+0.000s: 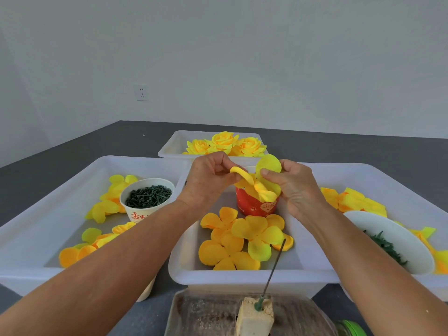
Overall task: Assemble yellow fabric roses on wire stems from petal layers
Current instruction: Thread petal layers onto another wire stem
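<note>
grey table [72, 151], white cup [143, 204] with red chinese lettering, unreadable

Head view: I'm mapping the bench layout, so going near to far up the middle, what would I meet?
Foam block holding the wire stem → loose petal layers in the front tray → red paper cup → finished yellow roses in the far tray.

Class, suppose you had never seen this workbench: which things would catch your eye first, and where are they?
First, the two hands at centre: the left hand and right hand pinch a yellow petal layer above a red cup. Below them, loose petal layers lie in the middle white tray. At the back, finished yellow roses fill a far tray.
</note>
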